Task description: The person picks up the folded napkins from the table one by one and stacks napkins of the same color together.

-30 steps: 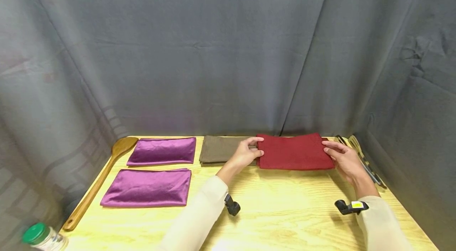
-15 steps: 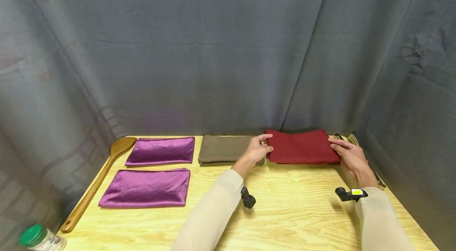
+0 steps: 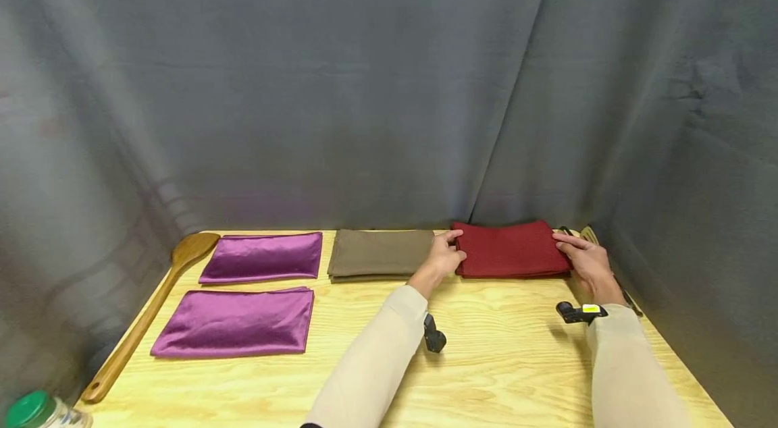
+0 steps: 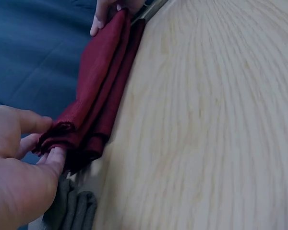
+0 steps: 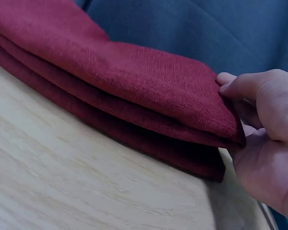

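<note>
A folded dark red cloth (image 3: 510, 251) lies at the back right of the table, above another folded red layer (image 5: 201, 165) that rests on the wood. My left hand (image 3: 442, 259) pinches its left end, thumb at the near side, as the left wrist view shows. At the opposite end my right hand (image 3: 589, 264) pinches the right edge; in the right wrist view that corner stands slightly raised off the layer below. Just left of my left hand is a folded olive-brown cloth (image 3: 383, 254), partly behind the fingers.
Two folded purple satin cloths (image 3: 264, 258) lie on the left, one in front of the other. A long wooden spoon (image 3: 142, 320) runs along the left edge. A green-lidded jar (image 3: 36, 409) stands at the front left. Utensils (image 3: 588, 234) lie behind my right hand, and grey curtains enclose the table.
Both hands have carried the red cloth back and to the right, off the olive-brown cloth's end, and lowered it onto the red layer. The head view has shifted slightly right.
</note>
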A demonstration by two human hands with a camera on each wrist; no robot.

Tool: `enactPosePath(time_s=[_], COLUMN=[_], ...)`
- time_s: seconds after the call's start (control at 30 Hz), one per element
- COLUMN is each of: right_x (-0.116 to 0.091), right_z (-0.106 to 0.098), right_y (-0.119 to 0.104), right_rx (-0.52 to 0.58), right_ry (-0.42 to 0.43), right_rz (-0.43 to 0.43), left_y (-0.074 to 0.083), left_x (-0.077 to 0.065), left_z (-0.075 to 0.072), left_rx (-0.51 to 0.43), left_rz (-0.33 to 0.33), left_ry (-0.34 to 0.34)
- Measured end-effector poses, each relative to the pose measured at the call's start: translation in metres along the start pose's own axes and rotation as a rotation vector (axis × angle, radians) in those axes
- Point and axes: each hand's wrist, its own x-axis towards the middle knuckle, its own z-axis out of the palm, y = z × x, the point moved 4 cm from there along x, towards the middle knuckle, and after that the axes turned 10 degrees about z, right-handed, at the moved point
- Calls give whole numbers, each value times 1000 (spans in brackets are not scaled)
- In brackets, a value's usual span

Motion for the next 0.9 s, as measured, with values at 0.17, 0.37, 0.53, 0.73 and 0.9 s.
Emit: enactPosePath(time_s=[0.17, 0.37, 0.53, 0.73, 0.9], right_x=[7, 8, 8, 6, 7], right_z=[2, -2, -1, -1, 0], right_y=[9, 12, 20, 24, 22], right_rx=[25, -26, 2, 75, 72], right_ry=[32, 84, 127, 143, 149], right_rz=[18, 17, 63, 65, 52], left_y=[-1, 3, 2, -16, 6], left_x=[-1, -1, -6, 3, -6], left_z=[1, 6, 8, 13, 14], left_rx=[111, 219, 340, 417, 441], left_rz=[15, 35, 6, 15, -15], left_ry=[38, 34, 20, 38, 33])
